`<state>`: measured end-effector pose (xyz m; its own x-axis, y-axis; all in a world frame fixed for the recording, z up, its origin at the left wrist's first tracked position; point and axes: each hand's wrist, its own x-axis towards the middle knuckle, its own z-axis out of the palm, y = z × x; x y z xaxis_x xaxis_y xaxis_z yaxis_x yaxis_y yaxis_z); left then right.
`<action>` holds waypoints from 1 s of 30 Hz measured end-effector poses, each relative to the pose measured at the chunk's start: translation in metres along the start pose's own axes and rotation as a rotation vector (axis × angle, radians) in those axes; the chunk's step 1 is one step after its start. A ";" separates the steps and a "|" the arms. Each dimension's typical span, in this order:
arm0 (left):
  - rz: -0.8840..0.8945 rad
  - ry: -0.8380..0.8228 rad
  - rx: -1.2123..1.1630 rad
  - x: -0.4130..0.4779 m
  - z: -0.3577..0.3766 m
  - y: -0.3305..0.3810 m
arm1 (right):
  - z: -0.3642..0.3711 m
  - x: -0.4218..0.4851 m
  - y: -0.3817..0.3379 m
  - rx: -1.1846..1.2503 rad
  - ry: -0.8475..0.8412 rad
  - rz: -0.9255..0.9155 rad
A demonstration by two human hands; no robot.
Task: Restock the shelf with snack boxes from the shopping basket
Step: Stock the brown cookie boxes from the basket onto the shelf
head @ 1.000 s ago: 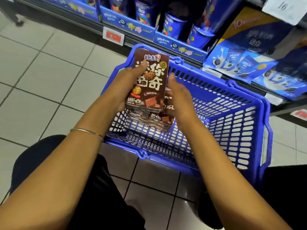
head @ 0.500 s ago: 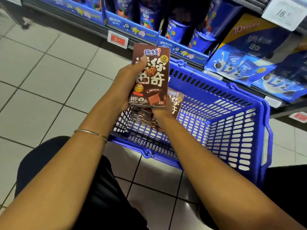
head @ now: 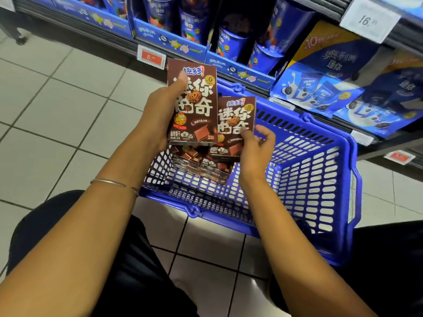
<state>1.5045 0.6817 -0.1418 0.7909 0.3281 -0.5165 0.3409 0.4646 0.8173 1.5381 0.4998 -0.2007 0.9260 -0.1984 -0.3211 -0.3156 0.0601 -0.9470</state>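
Head view: the left hand (head: 160,110) grips an upright brown snack box (head: 193,104), thumb across its front and fingers hidden behind it. Just right of that thumb, the right hand (head: 254,149) pinches a second box (head: 235,120) by its lower right edge. Below both hands' fingers, the remaining boxes (head: 201,164) lie stacked in the blue basket (head: 306,177), with the shelf (head: 91,30) beyond the fingertips.

brown chocolate cookie box (head: 194,104) upright in left hand (head: 160,110) grip. second matching box (head: 235,117) pinched by right hand (head: 256,147), just right, lower. stacked boxes (head: 206,165) flat beneath both grips, in blue shopping basket (head: 348,152).
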 end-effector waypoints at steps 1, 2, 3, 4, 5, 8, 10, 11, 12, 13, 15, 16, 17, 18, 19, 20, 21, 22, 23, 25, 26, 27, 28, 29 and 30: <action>0.015 0.014 0.020 0.000 0.002 0.000 | -0.003 0.001 -0.008 0.036 0.023 -0.002; 0.029 0.025 0.032 0.001 0.003 -0.001 | -0.006 0.002 -0.015 0.078 0.035 -0.002; 0.041 0.032 0.042 0.001 0.004 -0.001 | -0.007 0.002 -0.024 0.114 0.036 0.001; 0.052 0.039 0.050 0.002 0.006 -0.002 | -0.008 0.002 -0.031 0.142 0.034 0.004; 0.061 0.048 0.060 0.003 0.007 -0.003 | -0.008 0.001 -0.038 0.167 0.031 0.007; 0.081 0.050 0.093 0.005 0.012 -0.007 | -0.009 -0.002 -0.054 0.230 0.001 0.016; 0.078 0.032 0.107 0.006 0.014 -0.008 | -0.005 -0.005 -0.060 0.255 -0.046 0.030; 0.076 0.018 0.113 0.005 0.015 -0.009 | -0.003 -0.008 -0.061 0.247 -0.071 0.034; 0.075 0.005 0.117 0.004 0.016 -0.009 | 0.000 -0.010 -0.062 0.226 -0.096 0.036; 0.074 -0.004 0.117 0.003 0.017 -0.008 | 0.004 -0.012 -0.062 0.203 -0.120 0.037; 0.068 -0.012 0.111 0.001 0.018 -0.008 | 0.010 -0.016 -0.061 0.160 -0.155 0.040; 0.065 -0.015 0.106 0.001 0.019 -0.008 | 0.013 -0.018 -0.059 0.149 -0.170 0.040; 0.061 -0.019 0.096 0.001 0.019 -0.008 | 0.015 -0.019 -0.058 0.142 -0.181 0.037; 0.054 -0.024 0.081 0.000 0.020 -0.008 | 0.017 -0.020 -0.057 0.136 -0.189 0.033; 0.047 -0.029 0.066 0.000 0.020 -0.008 | 0.018 -0.021 -0.055 0.132 -0.197 0.032; 0.043 -0.034 0.058 0.001 0.019 -0.008 | 0.018 -0.022 -0.054 0.129 -0.204 0.031; 0.040 -0.039 0.056 0.002 0.019 -0.008 | 0.019 -0.023 -0.053 0.128 -0.211 0.032; 0.038 -0.044 0.056 0.002 0.018 -0.008 | 0.019 -0.024 -0.051 0.123 -0.221 0.031; 0.036 -0.048 0.054 0.002 0.017 -0.009 | 0.018 -0.024 -0.050 0.113 -0.231 0.031; 0.029 -0.052 0.055 0.004 0.016 -0.010 | 0.017 -0.025 -0.048 0.088 -0.242 0.034; 0.028 -0.051 0.055 0.005 0.016 -0.010 | 0.017 -0.025 -0.048 0.080 -0.245 0.033; 0.028 -0.052 0.056 0.004 0.015 -0.011 | 0.017 -0.025 -0.047 0.074 -0.248 0.033; 0.030 -0.054 0.058 0.004 0.015 -0.011 | 0.017 -0.025 -0.047 0.067 -0.251 0.035; 0.033 -0.059 0.058 0.004 0.014 -0.011 | 0.018 -0.025 -0.047 0.063 -0.254 0.038; 0.038 -0.065 0.054 0.004 0.014 -0.011 | 0.019 -0.025 -0.047 0.059 -0.255 0.040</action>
<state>1.5111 0.6662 -0.1489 0.8344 0.2898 -0.4688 0.3357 0.4073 0.8493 1.5333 0.5202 -0.1481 0.9376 0.0580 -0.3428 -0.3474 0.1214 -0.9298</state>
